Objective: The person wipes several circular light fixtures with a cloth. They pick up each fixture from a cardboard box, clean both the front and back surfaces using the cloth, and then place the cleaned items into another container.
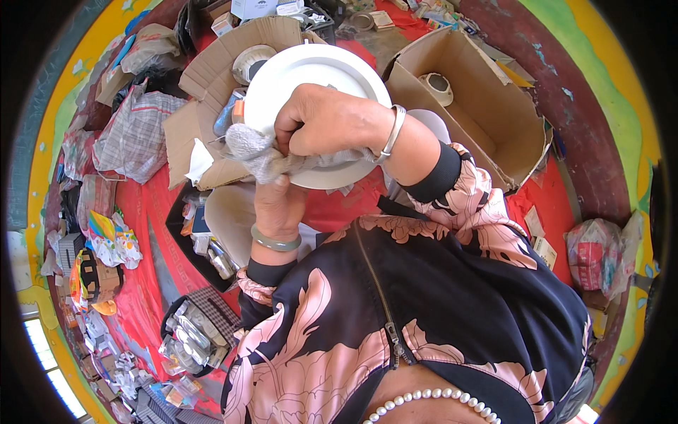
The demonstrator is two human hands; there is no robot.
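Note:
In front of me I hold a white round dish-like disc [311, 68] with a raised rim, tilted toward me. My left hand [277, 205] grips its lower left edge from below, thumb up against a grey cloth [254, 147]; its other fingers are hidden behind the disc. My right hand [332, 124] lies across the disc's face, fingers curled in and closed on the cloth. The cloth bunches at the left rim and runs along the lower part of the disc under my right wrist.
An open cardboard box [487, 120] at the right holds a round white-rimmed piece [436, 88]. Behind the disc, another opened carton [205, 78] holds a similar round piece [252, 63]. A black bin [187, 219], a checked bag [134, 134] and a basket of packages [194, 336] stand left.

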